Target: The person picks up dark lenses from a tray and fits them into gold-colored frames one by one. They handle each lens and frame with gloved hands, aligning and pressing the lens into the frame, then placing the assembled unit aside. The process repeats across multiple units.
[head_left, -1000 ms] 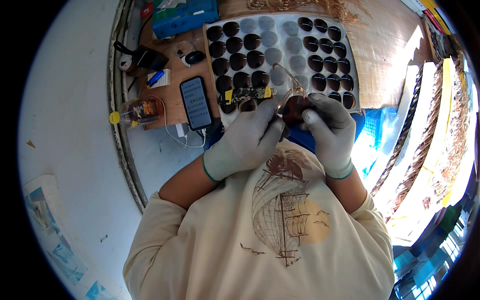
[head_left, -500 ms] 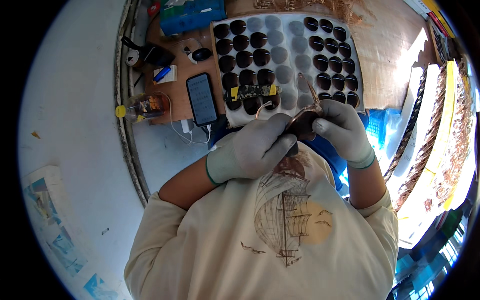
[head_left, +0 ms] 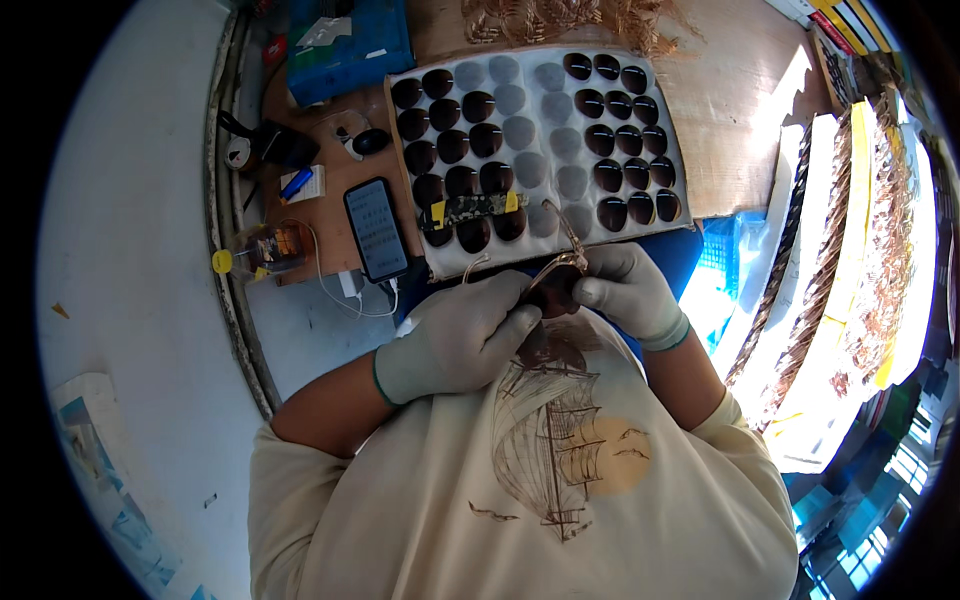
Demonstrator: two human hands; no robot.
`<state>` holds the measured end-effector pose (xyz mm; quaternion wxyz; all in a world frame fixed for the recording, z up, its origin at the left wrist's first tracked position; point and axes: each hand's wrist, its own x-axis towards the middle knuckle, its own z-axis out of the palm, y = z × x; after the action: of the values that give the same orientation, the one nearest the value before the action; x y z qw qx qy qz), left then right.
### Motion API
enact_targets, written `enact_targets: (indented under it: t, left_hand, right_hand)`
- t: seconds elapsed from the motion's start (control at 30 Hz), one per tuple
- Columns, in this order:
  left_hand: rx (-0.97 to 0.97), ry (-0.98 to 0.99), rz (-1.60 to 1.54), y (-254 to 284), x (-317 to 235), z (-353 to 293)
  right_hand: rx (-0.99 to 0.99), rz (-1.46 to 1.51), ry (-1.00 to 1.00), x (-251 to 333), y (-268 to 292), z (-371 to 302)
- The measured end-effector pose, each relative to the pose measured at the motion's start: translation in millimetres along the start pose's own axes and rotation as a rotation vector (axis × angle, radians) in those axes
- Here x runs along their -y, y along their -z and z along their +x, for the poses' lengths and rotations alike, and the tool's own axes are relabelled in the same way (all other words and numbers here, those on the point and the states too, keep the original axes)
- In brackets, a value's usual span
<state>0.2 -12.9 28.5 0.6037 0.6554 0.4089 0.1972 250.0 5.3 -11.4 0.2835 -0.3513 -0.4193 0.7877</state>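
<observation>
A pair of sunglasses (head_left: 553, 292) with a thin brownish frame and a dark lens is held between my two gloved hands, close to my chest. My left hand (head_left: 462, 335), in a grey-white glove, is closed on its left side; a temple tip pokes up beyond the knuckles. With thumb and fingers, my right hand (head_left: 625, 290) pinches the frame's right side near the hinge, where the other temple sticks up. Just beyond lies a white lens tray (head_left: 545, 165) with rows of dark lenses and bare round spots. Across its lower left rests a dark patterned strip (head_left: 470, 209) with yellow ends.
Left of the tray lie a phone (head_left: 377, 230) with a charging cable, a bottle (head_left: 265, 250) with a yellow cap, a blue lighter (head_left: 296, 184) and a blue box (head_left: 350, 50). Bundles of brown frames (head_left: 790, 300) stand at the right; more frames (head_left: 570, 18) lie at the back.
The whole view has shifted, so tray and hands sit further left. The sunglasses have turned a little between my hands, which keep their grip.
</observation>
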Motion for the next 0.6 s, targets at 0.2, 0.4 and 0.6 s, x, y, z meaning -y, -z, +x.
enact_targets:
  t: [0.2, 0.4, 0.6]
  left_hand:
    - [-0.095, -0.076, -0.01, 4, 5, 22]
    - [-0.319, -0.125, -0.035, -22, 40, 36]
    - [-0.333, -0.058, 0.022, -15, 46, 22]
  right_hand:
    - [0.004, -0.018, 0.133, -22, 30, 25]
    - [0.136, -0.144, 0.043, -18, 67, 66]
    - [-0.008, -0.2, 0.1, -27, 31, 62]
